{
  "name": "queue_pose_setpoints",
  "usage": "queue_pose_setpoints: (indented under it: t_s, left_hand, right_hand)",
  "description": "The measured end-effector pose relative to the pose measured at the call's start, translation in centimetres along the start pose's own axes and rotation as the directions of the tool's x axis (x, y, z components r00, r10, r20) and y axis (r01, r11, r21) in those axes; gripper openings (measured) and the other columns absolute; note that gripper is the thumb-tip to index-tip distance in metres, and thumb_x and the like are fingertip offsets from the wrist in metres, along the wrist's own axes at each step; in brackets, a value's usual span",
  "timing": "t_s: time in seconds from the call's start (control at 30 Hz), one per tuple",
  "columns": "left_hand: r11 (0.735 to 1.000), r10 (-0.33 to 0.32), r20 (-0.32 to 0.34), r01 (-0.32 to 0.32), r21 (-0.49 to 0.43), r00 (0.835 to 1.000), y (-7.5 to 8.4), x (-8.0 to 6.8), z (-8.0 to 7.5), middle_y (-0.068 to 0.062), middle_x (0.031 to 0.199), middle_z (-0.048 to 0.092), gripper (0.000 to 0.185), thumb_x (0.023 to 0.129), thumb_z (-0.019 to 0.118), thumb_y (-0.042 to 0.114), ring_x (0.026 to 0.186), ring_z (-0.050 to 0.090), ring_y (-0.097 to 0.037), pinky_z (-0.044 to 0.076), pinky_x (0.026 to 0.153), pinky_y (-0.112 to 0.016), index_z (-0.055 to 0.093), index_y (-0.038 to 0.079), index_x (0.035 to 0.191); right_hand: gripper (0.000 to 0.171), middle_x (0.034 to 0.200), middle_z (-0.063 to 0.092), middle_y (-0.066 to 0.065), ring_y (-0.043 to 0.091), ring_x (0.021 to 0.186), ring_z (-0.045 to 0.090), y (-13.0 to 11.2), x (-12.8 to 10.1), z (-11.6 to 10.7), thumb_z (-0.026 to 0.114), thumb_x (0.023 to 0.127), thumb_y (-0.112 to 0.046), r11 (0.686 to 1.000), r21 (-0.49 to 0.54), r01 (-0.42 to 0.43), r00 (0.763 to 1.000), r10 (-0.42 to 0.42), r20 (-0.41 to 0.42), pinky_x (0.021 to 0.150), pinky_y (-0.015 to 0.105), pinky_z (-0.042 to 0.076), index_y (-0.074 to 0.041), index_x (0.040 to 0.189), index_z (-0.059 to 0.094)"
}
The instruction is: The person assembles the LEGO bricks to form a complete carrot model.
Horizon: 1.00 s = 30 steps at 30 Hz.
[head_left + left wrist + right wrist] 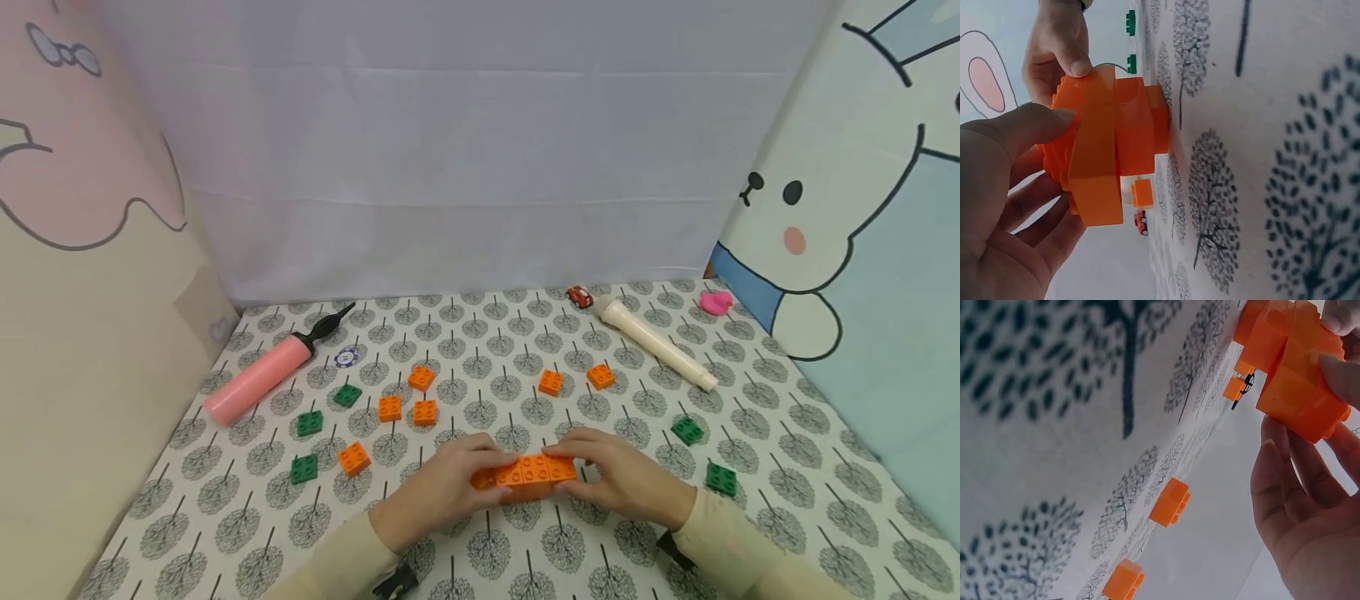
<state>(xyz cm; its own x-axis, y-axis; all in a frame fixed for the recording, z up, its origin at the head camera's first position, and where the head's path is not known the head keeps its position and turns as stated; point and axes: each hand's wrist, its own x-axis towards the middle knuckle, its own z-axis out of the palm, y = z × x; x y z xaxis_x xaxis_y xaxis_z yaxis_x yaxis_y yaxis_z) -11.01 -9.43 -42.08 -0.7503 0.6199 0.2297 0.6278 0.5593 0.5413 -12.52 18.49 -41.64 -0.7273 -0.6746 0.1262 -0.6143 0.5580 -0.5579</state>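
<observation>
Two hands meet on the stepped orange brick stack (528, 482), which lies near the front of my head view, between them. The left hand (446, 482) grips one end, its thumb on the near side and its fingers around the far side; the right hand (626, 475) pinches the other end the same way. From my left wrist feed I make out a long studded upper layer with narrower layers beneath it, close above the cloth; whether the lowest brick touches down I can't tell.

Around the grip I count six loose orange bricks (424, 412), four to the left and two beyond the stack. Three green bricks (303, 468) sit to the left, and two more sit past the right wrist. Farther out I see a pink balloon pump (258, 379) with a black nozzle, a poker chip (346, 357), a red toy car (579, 297), a cream tapered tube (656, 340) lying slantwise and a pink rubber duck (716, 302).

Everything rests on a white tablecloth (802, 533) printed with grey trees. Behind it I see a creased pale sheet (480, 150), with cartoon-printed panels (900, 275) at both sides.
</observation>
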Motion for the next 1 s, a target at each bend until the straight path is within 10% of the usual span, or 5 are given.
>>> queue_pose_setpoints:
  t_s: [0.13, 0.47, 0.77, 1.0]
  left_hand:
    - [0.999, 0.042, -0.027, -0.042, 0.014, 0.999, -0.2, -0.4, 0.2, 0.005, 0.113, 0.065, 0.043, 0.089, 0.075, 0.030, 0.093, 0.058, -0.006, 0.053, 0.082, -0.019, 0.067, 0.015, 0.129]
    - [0.970, -0.164, -0.095, 0.178, 0.168, 0.982, -3.8, -4.7, -3.6, -0.005, 0.127, 0.064, 0.066, 0.071, 0.085, 0.045, 0.116, 0.060, -0.023, 0.053, 0.097, -0.044, 0.068, 0.015, 0.127]
    - [0.823, -0.474, -0.174, 0.505, 0.259, 0.863, -7.1, -8.6, -6.9, -0.011, 0.122, 0.065, 0.046, 0.081, 0.083, 0.024, 0.111, 0.062, -0.033, 0.053, 0.092, -0.052, 0.069, 0.008, 0.121]
    - [0.785, -0.549, -0.139, 0.565, 0.254, 0.824, -7.7, -9.0, -6.9, -0.013, 0.112, 0.069, 0.045, 0.080, 0.083, 0.025, 0.099, 0.065, -0.029, 0.054, 0.086, -0.050, 0.071, 0.005, 0.118]
  right_hand:
    - [0.044, 0.119, 0.062, -0.010, 0.006, 0.103, 0.059, 0.1, 0.0, -0.1, 0.069, 0.094, -0.038, 1.000, 0.011, -0.003, 1.000, 0.002, 0.011, 0.090, 0.034, 0.055, -0.016, 0.132, 0.065]
    - [0.045, 0.123, 0.060, -0.012, 0.008, 0.109, 0.058, -0.1, 0.2, -0.5, 0.068, 0.094, -0.038, 1.000, 0.012, -0.005, 0.998, 0.004, 0.056, 0.095, 0.037, 0.053, -0.018, 0.134, 0.063]
    - [0.045, 0.121, 0.060, -0.014, 0.006, 0.107, 0.057, -0.1, 0.2, -0.4, 0.066, 0.095, -0.042, 1.000, 0.019, -0.012, 0.997, 0.011, 0.075, 0.094, 0.035, 0.053, -0.020, 0.135, 0.063]
    - [0.045, 0.121, 0.060, -0.015, 0.006, 0.108, 0.057, 0.0, 0.2, -0.5, 0.067, 0.095, -0.041, 1.000, 0.024, 0.001, 0.998, -0.002, 0.057, 0.094, 0.035, 0.054, -0.020, 0.134, 0.063]
